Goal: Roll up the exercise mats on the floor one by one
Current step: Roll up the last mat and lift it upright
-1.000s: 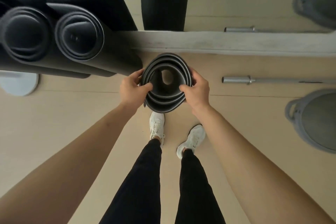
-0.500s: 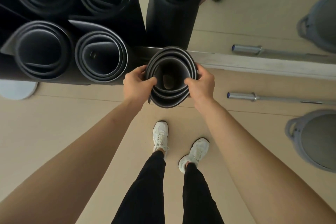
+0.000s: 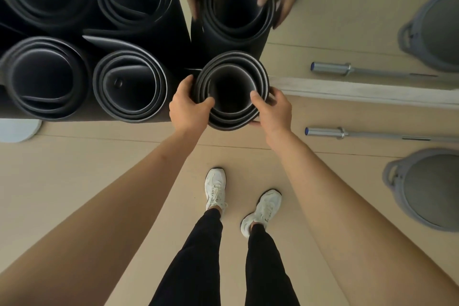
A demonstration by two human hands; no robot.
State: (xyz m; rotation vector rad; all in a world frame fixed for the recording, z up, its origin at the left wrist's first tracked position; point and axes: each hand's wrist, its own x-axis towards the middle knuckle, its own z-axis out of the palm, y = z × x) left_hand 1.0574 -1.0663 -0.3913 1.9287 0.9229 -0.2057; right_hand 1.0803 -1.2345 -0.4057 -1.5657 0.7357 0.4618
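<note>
You can read nothing here: no legible text, label, brand or number shows on the rolled mat (image 3: pixel 233 120), the barbell (image 3: pixel 325 131) or your shoes (image 3: pixel 214 189).

a gym: rolled mats (image 3: pixel 129 87), barbell (image 3: pixel 367 133), wall mirror (image 3: pixel 347 7)

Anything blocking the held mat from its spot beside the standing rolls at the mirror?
Nothing visible. Left hand and right hand grip the mat by its rim directly; it is right beside the nearest roll at the mirror. The barbell lies off to the right.
</note>
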